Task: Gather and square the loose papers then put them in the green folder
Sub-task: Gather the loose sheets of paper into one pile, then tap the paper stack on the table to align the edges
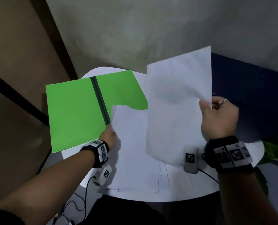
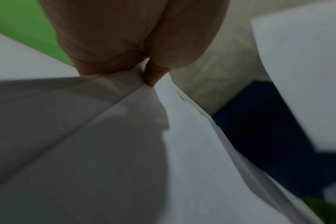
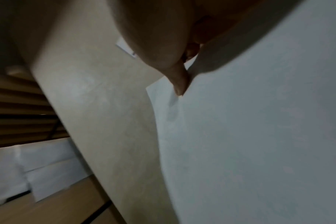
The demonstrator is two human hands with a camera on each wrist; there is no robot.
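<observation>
Above the tabletop's (image 1: pixel 251 146) right half, your right hand (image 1: pixel 219 117) pinches one white sheet (image 1: pixel 178 103) by its right edge, holding it raised and tilted. At the left edge, the green folder (image 1: pixel 73 111) lies open, overhanging the rim. Your left hand (image 1: pixel 108 135) grips the corner of the loose papers (image 1: pixel 135 151) spread beside the folder's spine.

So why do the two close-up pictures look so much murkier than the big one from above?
Head view: dim room, but the green folder and the sheet in the right hand read clearly, with straight edges bowed by the wide lens. Left wrist view: dark and smeared, the left hand shadowing the papers. Right wrist view: equally soft and grey.
</observation>
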